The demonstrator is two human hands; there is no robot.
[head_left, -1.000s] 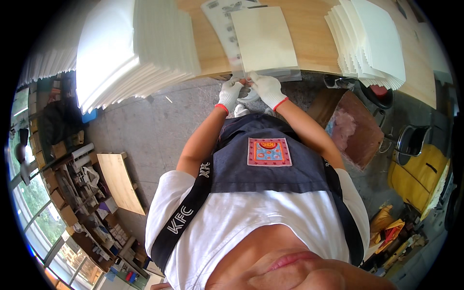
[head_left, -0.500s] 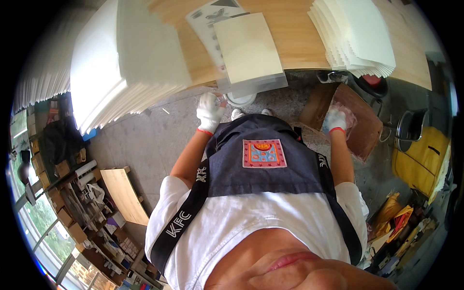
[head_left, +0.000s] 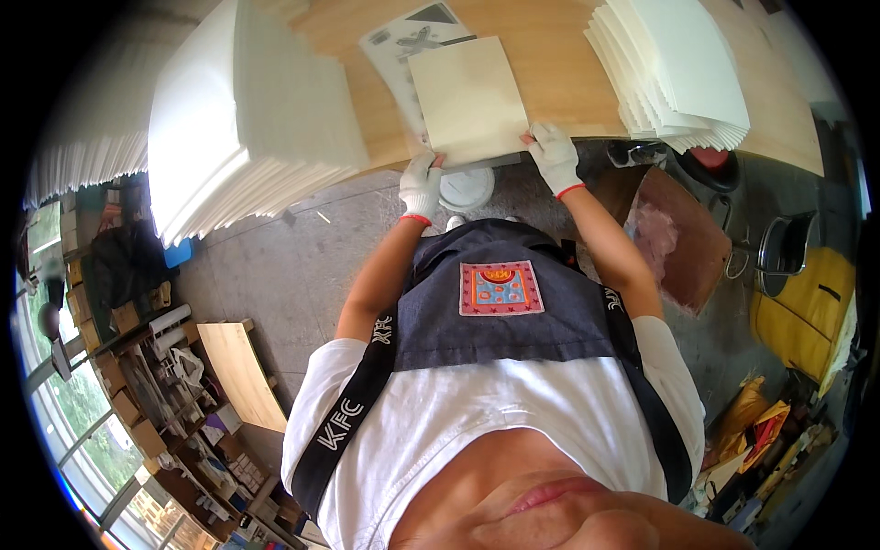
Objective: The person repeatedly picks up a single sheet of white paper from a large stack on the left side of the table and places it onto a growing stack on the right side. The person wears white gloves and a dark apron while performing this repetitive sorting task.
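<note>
A cream rectangular sheet [head_left: 469, 96] lies on the wooden table, its near end at the table's front edge. Under it, a greyish translucent strip [head_left: 490, 163] shows between my hands. My left hand [head_left: 422, 186], in a white glove with a red cuff, is closed at the sheet's near left corner, bare fingertips on the edge. At the near right corner my right hand [head_left: 555, 158], gloved alike, is closed with its thumb against the sheet's edge. The fingers beneath are partly hidden. A printed paper [head_left: 390, 60] with dark drawings sticks out from under the sheet's left side.
Tall stacks of white sheets stand at left [head_left: 266, 128] and right [head_left: 683, 73] on the table [head_left: 568, 82]. Below the table edge is a round white lid [head_left: 467, 189]. A brown open carton [head_left: 683, 238] with pinkish plastic film sits at right, near a black chair [head_left: 784, 247].
My right hand has come up from the carton to the sheet's near right corner. My left hand has moved up and right to its near left corner. The translucent strip now shows less.
</note>
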